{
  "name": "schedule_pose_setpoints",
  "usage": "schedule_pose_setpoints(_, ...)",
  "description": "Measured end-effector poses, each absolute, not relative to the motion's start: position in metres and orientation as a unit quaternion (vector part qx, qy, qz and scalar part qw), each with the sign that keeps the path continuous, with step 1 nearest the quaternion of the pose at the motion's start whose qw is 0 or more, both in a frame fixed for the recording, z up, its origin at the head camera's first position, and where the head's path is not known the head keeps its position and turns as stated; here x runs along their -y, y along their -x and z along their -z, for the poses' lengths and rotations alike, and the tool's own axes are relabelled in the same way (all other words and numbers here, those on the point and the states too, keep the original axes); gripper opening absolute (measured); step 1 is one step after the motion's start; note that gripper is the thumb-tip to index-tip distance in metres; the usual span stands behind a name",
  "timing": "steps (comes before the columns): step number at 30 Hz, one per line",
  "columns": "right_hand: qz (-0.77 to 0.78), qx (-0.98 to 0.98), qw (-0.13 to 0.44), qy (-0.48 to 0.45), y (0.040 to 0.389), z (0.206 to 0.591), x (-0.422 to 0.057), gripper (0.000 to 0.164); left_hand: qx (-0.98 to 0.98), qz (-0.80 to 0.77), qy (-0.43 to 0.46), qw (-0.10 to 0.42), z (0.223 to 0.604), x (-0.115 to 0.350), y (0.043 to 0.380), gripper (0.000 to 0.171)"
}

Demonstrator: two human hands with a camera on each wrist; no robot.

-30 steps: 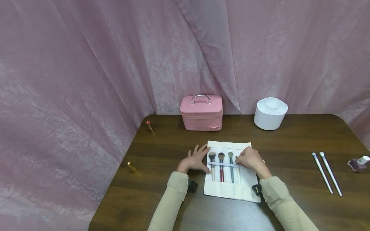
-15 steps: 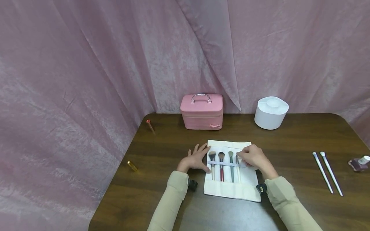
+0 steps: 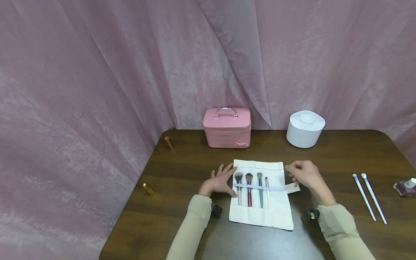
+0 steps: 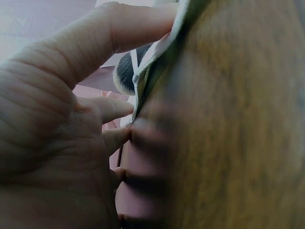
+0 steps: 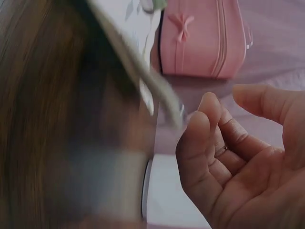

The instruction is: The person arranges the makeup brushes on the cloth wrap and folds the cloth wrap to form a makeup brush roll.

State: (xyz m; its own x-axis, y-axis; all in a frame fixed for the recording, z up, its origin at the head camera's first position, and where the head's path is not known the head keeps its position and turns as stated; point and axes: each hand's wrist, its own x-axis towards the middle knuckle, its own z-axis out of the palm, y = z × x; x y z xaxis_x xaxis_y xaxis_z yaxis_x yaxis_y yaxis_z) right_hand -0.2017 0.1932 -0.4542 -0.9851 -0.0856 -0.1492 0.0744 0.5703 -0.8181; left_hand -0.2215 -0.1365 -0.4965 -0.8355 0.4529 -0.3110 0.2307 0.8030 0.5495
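Observation:
A white fabric brush roll lies unfolded on the table, with several makeup brushes in a row under its pale elastic band. Among them are a red-handled brush, a green brush and, furthest right, a slim white-handled brush. With fingers spread, my left hand rests at the roll's left edge; thumb and fingertips meet that edge in the left wrist view. Off the roll's right edge, above a snap tab, hovers my right hand. Its fingers are loosely bent and hold nothing, the thumb apart from them.
At the back stand a pink case with a handle and a white lidded container. Two white-handled brushes and a dark bottle are on the right. A lipstick and a gold tube lie left.
My right hand has let go of the slim white-handled brush and moved right, off the roll, uncovering the brush and the snap tab. The left hand stays in place.

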Motion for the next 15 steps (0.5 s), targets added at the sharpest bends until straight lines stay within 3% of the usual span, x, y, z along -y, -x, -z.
schedule_pose_setpoints(15,0.342,-0.939,-0.02,-0.01,0.194,0.456,-0.262,0.034,-0.922,-0.249,-0.188,0.229,0.496,0.137,0.224,0.108)
